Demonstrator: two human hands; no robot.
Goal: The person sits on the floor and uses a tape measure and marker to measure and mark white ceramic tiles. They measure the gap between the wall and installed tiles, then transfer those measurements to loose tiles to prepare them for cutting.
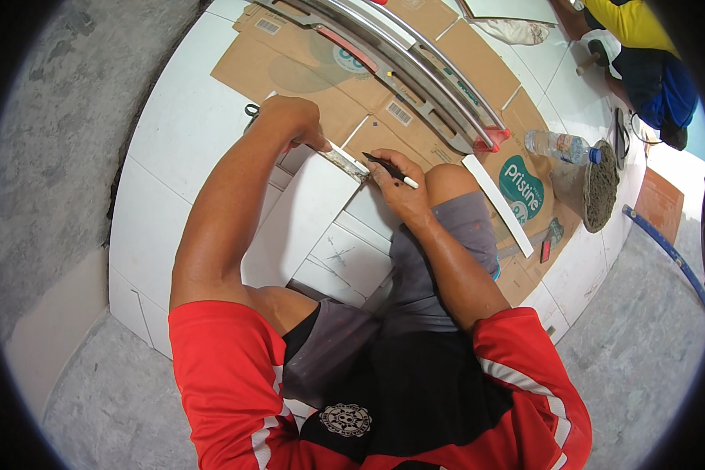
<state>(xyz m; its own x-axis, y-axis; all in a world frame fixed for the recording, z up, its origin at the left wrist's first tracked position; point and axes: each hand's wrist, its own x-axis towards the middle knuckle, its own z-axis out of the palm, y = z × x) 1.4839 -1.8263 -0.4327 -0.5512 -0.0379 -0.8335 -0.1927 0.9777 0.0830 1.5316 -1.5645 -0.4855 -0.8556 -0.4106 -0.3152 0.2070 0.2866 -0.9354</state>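
Observation:
A white tile (299, 223) lies in front of me between my knees. My left hand (293, 121) is closed at its far edge, round one end of a narrow pale strip (344, 162) that looks like a ruler or a tape blade. A bit of red shows under the fingers; the rest of the grip is hidden. My right hand (399, 176) pinches a black marker (385, 166) with a white end, its tip close to the strip's right end. Other tile pieces (344, 254) lie under and beside the tile.
A tile cutter (391, 66) with metal rails lies on cardboard (321, 78) ahead. To the right are a white tile offcut (497, 205), a water bottle (560, 146), a mortar-covered round surface (601, 188) and a blue bar (667, 249). Another person in yellow and blue (650, 86) crouches far right.

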